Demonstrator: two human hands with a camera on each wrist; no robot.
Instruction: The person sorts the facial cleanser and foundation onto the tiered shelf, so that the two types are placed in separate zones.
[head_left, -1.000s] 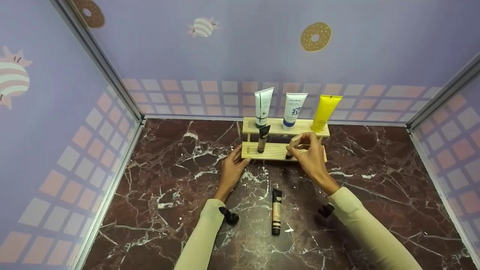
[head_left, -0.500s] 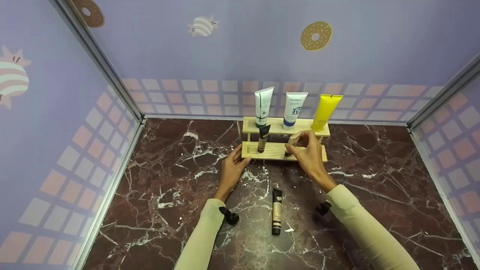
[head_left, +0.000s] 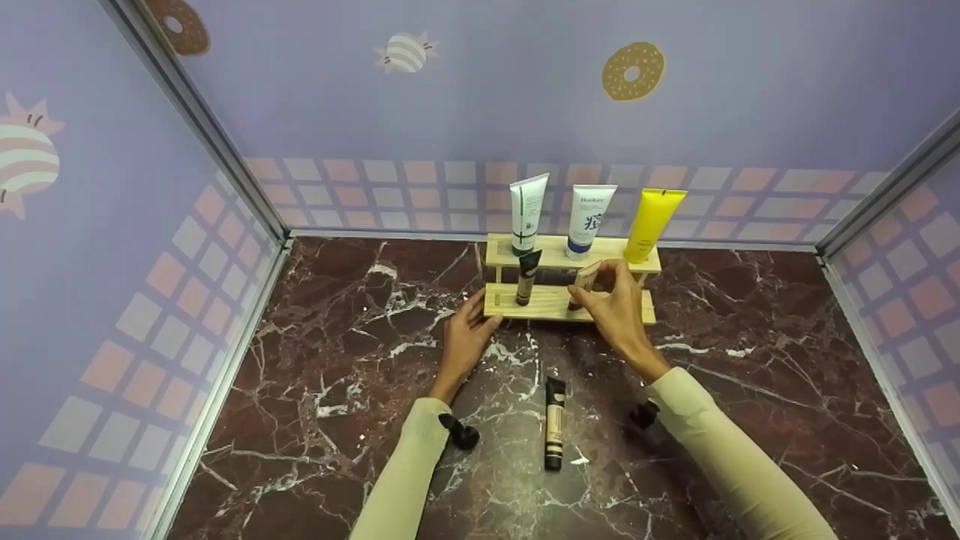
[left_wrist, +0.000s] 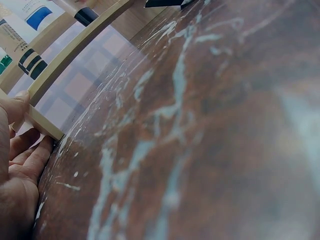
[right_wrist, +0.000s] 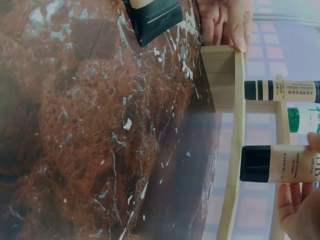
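My right hand (head_left: 622,311) pinches a beige BB cream tube (right_wrist: 290,164) between thumb and fingers. Its black cap points down, right at the lower shelf of a two-tier wooden rack (head_left: 551,309), and in the head view the tube leans a little. At the rack's left end, my left hand (head_left: 463,337) holds the frame, thumb at the front edge of the lower shelf and fingers at the side. Beside that hand, a slim concealer tube (head_left: 526,279) with a dark end stands on the lower shelf.
On the upper shelf stand a white-and-green tube (head_left: 529,210), a white-and-blue tube (head_left: 591,217) and a yellow tube (head_left: 651,225). Another beige-and-black tube (head_left: 553,427) lies on the dark marbled table (head_left: 337,345) between the forearms. Patterned panels (head_left: 480,90) enclose the back and sides.
My right hand and the BB cream tube have shifted slightly left along the lower shelf, and the right forearm moved left too. The left hand has stayed on the rack.
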